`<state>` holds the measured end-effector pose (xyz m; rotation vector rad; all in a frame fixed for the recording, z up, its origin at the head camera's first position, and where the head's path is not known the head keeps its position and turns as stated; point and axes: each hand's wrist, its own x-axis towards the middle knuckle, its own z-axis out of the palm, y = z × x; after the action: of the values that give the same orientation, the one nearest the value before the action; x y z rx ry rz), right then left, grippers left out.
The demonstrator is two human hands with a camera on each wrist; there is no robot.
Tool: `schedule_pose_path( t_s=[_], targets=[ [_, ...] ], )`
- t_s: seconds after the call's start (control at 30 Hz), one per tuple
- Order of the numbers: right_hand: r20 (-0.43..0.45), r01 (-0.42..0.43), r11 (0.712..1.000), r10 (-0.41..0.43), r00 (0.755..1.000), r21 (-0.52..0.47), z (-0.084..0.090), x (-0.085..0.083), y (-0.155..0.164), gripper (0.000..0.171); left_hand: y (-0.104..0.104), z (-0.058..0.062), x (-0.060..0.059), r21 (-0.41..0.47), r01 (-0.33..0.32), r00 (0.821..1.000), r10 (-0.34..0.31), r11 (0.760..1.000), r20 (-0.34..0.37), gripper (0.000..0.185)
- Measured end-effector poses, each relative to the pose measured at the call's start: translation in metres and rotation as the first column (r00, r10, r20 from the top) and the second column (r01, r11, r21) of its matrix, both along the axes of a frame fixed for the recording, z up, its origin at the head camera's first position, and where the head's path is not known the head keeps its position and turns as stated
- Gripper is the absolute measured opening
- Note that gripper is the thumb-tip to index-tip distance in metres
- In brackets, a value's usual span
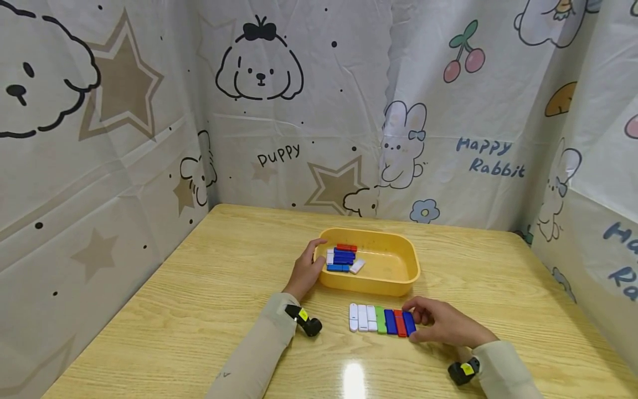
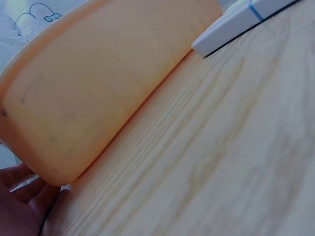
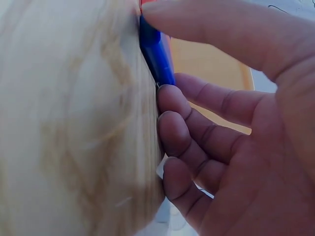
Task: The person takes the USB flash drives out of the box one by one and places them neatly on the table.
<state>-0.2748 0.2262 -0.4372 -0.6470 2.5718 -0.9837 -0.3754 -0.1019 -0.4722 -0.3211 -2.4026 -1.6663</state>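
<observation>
A yellow tray (image 1: 399, 239) stands mid-table and holds several red, blue and white blocks (image 1: 343, 257) piled at its left end. My left hand (image 1: 315, 257) grips the tray's left rim, thumb over the edge; the left wrist view shows the tray's outer wall (image 2: 98, 88) and my palm (image 2: 19, 196). In front of the tray lies a row of blocks (image 1: 381, 320): three white, green, blue, red, blue. My right hand (image 1: 417, 318) pinches the blue block (image 1: 408, 323) at the row's right end, thumb at its far end and curled fingers (image 3: 172, 128) at its near end (image 3: 155, 49).
Printed cloth walls (image 1: 299, 111) close in the wooden table (image 1: 199, 299) at the back and on both sides. A small black camera sits on each wrist (image 1: 309, 324). A white block (image 2: 236, 24) lies on the wood beside the tray in the left wrist view.
</observation>
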Motion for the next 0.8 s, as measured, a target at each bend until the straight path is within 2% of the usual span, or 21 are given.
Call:
schedule_pose_path(
  t_s=[0.6,0.7,0.8],
  targets=[
    [0.041,0.015,0.999,-0.013,0.999,-0.051,0.0009,0.0016,0.0013,0.050,0.0004,-0.0001,0.0000,0.003,0.003,1.000,-0.003,1.000,0.006,0.045],
    [0.007,0.041,0.999,-0.041,0.999,-0.032,0.0025,0.0010,0.0023,0.049,-0.0007,0.0002,0.0003,0.010,0.007,1.000,-0.007,1.000,0.002,0.045],
    [-0.078,0.107,0.994,-0.110,0.991,-0.036,0.0076,0.0027,0.0016,0.044,-0.0004,0.0013,0.0009,0.012,0.013,1.000,-0.013,1.000,-0.004,0.046]
  ],
)
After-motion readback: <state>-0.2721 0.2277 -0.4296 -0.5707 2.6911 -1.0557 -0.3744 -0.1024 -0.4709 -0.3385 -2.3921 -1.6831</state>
